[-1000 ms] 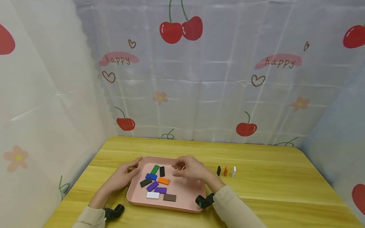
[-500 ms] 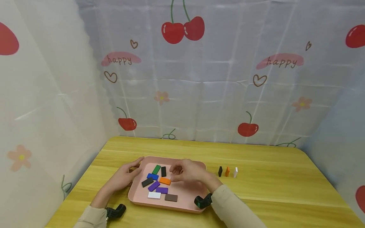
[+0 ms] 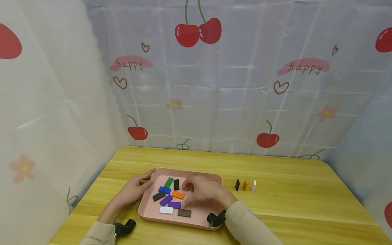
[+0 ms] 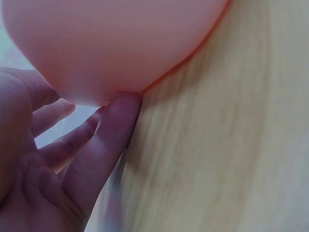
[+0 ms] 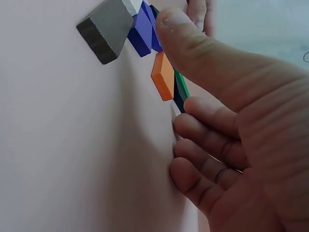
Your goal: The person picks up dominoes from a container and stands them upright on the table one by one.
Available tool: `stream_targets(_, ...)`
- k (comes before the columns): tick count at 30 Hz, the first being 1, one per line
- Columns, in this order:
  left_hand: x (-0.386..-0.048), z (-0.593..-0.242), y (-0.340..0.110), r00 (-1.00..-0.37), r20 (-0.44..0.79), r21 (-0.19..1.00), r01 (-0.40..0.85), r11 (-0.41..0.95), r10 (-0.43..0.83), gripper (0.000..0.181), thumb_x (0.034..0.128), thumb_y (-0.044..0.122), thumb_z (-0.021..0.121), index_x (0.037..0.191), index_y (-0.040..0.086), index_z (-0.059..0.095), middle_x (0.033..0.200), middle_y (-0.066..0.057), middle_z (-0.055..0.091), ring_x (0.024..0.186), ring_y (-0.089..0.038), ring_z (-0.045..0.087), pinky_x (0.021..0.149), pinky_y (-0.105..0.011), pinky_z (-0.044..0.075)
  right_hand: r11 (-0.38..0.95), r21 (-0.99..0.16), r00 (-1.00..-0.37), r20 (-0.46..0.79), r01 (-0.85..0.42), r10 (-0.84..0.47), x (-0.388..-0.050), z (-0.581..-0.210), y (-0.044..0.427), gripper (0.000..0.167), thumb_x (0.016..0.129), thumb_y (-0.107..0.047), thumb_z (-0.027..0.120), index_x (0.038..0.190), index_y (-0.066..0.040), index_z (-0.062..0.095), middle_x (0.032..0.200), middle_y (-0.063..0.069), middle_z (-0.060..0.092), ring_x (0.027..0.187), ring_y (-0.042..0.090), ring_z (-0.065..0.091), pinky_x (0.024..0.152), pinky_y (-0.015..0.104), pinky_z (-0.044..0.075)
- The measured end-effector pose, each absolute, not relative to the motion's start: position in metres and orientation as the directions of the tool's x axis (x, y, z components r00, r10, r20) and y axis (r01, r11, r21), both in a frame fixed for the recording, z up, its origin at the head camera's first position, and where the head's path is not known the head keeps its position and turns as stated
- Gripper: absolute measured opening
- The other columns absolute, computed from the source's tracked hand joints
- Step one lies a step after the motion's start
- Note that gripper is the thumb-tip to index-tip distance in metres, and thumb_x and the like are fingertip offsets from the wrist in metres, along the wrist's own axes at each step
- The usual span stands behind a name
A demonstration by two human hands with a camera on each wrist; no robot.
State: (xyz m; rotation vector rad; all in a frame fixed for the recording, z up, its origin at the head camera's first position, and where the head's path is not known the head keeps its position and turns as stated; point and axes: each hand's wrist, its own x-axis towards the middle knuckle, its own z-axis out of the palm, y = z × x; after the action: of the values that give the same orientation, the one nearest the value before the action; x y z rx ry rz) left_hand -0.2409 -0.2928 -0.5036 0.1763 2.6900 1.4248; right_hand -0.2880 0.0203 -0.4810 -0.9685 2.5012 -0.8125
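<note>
Pink tray [image 3: 148,206]: green block [image 3: 168,182], blue block [image 3: 164,190], orange block [image 3: 178,195], purple blocks [image 3: 166,200], dark blocks [image 3: 159,196], white block [image 3: 166,210], brown block [image 3: 184,213]. Yellow wood-grain table [image 3: 291,197]. Pale far backdrop [image 3: 239,102], red cherries [image 3: 187,35].

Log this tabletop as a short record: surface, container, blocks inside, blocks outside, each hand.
Surface: yellow wood-grain table
Container: pink rectangular tray with rounded corners
Inside: nine rectangular blocks visible: green block, blue block, orange block, white block, greyish-brown block, two purple blocks, two black blocks
Outside, right of tray: standing black block, standing orange block, standing white block, in a row
Left hand: touching the tray's left edge
Right hand: over the tray near the orange block, thumb and fingers apart
</note>
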Motion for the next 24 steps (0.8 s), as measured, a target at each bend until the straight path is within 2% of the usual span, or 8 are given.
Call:
stream_targets(4,-0.241,-0.504,-0.292,-0.989,-0.026,0.822,0.061,0.567,0.144,0.052,0.1079,0.030,0.055,0.158,0.030,0.043,0.161,-0.013,0.044,0.133,-0.033,0.057,0.099,-0.037,0.057,0.624,-0.599,-0.720,-0.109,-0.503,-0.686,-0.287,-0.482,0.018,0.052,0.073,-0.051,0.092,0.110,-0.024,0.067,0.099,-0.013,0.062,0.091,0.007,0.055,0.088,0.023,0.050)
stream_targets(9,-0.241,-0.504,-0.293,-0.990,-0.019,0.809,0.066,0.584,0.138,0.052,0.1079,0.031,0.055,0.159,0.028,0.043,0.162,-0.011,0.044,0.136,-0.033,0.055,0.104,-0.042,0.055,0.595,-0.598,-0.718,-0.044,-0.538,-0.694,-0.288,-0.487,0.012,0.038,0.081,-0.045,0.088,0.102,-0.021,0.068,0.093,-0.012,0.063,0.085,0.005,0.056,0.080,0.020,0.050)
stream_targets(12,-0.241,-0.504,-0.293,-0.990,-0.023,0.812,0.062,0.581,0.138,0.052,0.1079,0.031,0.055,0.159,0.028,0.043,0.162,-0.011,0.044,0.135,-0.033,0.055,0.103,-0.041,0.055,0.580,-0.594,-0.714,-0.013,-0.558,-0.700,-0.288,-0.490,0.007,0.030,0.083,-0.042,0.086,0.097,-0.022,0.068,0.088,-0.012,0.062,0.081,0.004,0.055,0.075,0.019,0.049)
stream_targets(16,-0.241,-0.504,-0.293,-0.990,-0.027,0.813,0.057,0.580,0.135,0.052,0.1080,0.031,0.055,0.158,0.029,0.043,0.162,-0.011,0.045,0.134,-0.033,0.056,0.103,-0.041,0.055,0.585,-0.580,-0.716,-0.006,-0.566,-0.698,-0.288,-0.491,0.002,0.029,0.084,-0.042,0.086,0.094,-0.022,0.068,0.085,-0.011,0.061,0.079,0.005,0.054,0.071,0.019,0.049)
stream_targets(20,-0.241,-0.502,-0.293,-0.990,-0.031,0.813,0.055,0.579,0.137,0.052,0.1081,0.031,0.055,0.158,0.030,0.043,0.161,-0.013,0.045,0.135,-0.034,0.056,0.103,-0.042,0.055,0.602,-0.549,-0.718,-0.007,-0.579,-0.696,-0.288,-0.490,0.000,0.030,0.084,-0.044,0.085,0.096,-0.022,0.069,0.087,-0.012,0.061,0.080,0.005,0.054,0.073,0.019,0.049)
stream_targets(24,-0.241,-0.501,-0.293,-0.988,-0.033,0.816,0.058,0.576,0.148,0.053,0.1078,0.032,0.056,0.159,0.030,0.042,0.160,-0.015,0.046,0.134,-0.033,0.057,0.100,-0.037,0.057,0.612,-0.524,-0.717,-0.004,-0.592,-0.697,-0.288,-0.489,-0.001,0.028,0.086,-0.044,0.084,0.096,-0.022,0.071,0.088,-0.012,0.061,0.079,0.005,0.054,0.072,0.018,0.048)
